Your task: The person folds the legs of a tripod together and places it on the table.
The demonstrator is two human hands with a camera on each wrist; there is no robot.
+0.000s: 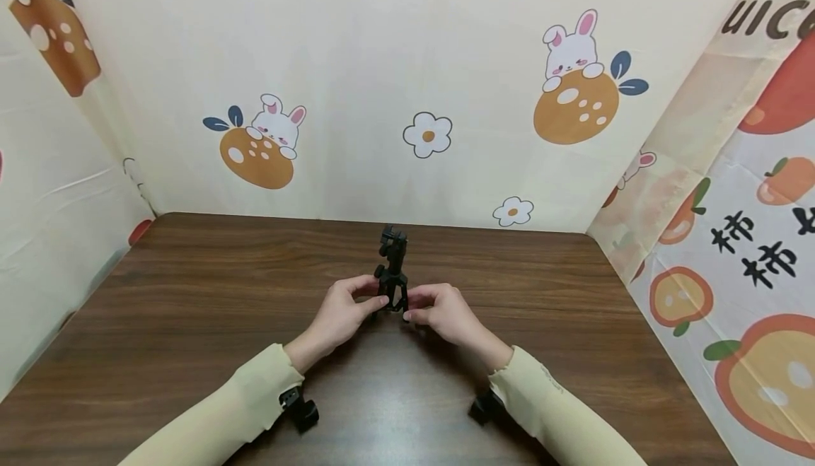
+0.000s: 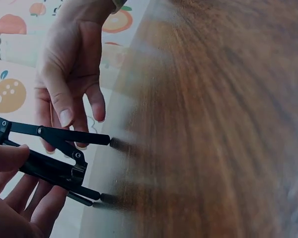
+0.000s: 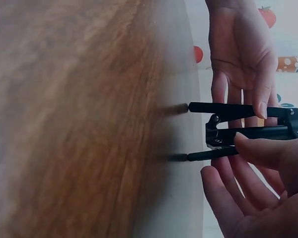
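Note:
A small black tripod [image 1: 394, 257] stands upright near the far middle of the wooden table, its legs partly spread. My left hand [image 1: 340, 314] holds it from the left, thumb in front and fingers behind a leg [image 3: 221, 108]. On the other side is my right hand [image 1: 451, 316], loosely bent about the right leg [image 2: 92, 137], thumb beside that leg. Its fingers [image 2: 97, 101] look relaxed in the left wrist view; whether they touch the leg is hard to tell. A clamp-like head tops the tripod in the head view, its details too small to make out.
The brown wooden table [image 1: 210, 296] ends at a cloth backdrop [image 1: 356, 98] printed with rabbits and fruit. More printed cloth [image 1: 751, 296] hangs along the right side, and another stretch [image 1: 57, 190] along the left. Each sleeve carries a black wrist camera [image 1: 299, 409].

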